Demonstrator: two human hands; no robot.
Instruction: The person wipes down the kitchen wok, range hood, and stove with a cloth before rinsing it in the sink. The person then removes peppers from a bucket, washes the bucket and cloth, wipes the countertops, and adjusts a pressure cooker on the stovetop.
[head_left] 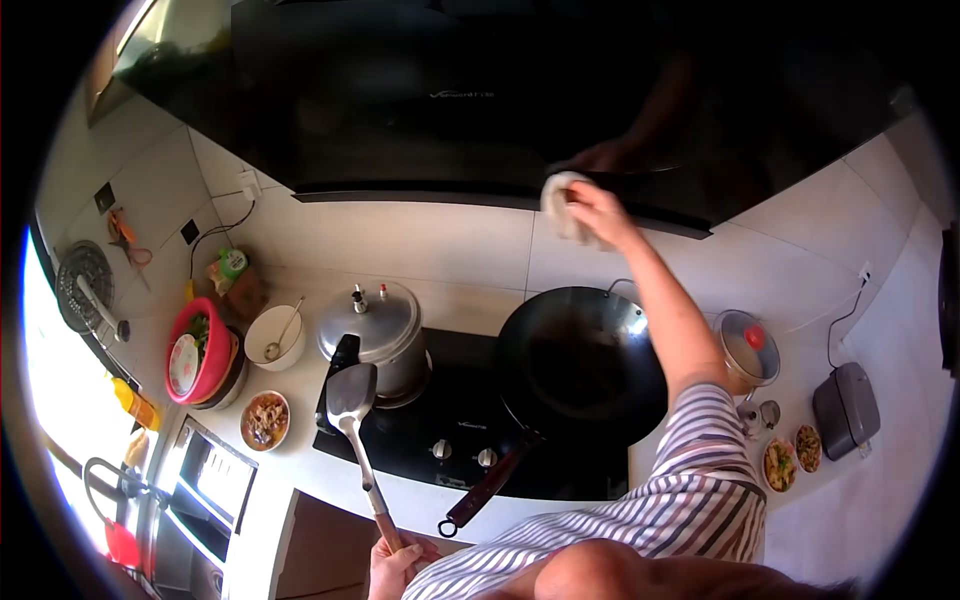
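My left hand (395, 562) is wrapped round the wooden handle of a metal wok spatula (354, 396), its blade pointing up over the front of the stove. My right arm reaches up and forward. In my right hand (597, 212) is a pale cloth (562, 207), held at the lower edge of the black range hood (430, 150). Below that arm a dark wok (570, 360) sits on the right side of the black stove (450, 350), its handle towards me. A pressure cooker (372, 325) stands on the left side.
Left of the stove are a bowl of food (265, 420), a white bowl with a ladle (275, 338) and a pink basin (213, 350). A sink (190, 540) lies at lower left. To the right stand a lidded pot (745, 350), small dishes of food (779, 465) and a dark box-shaped appliance (846, 410).
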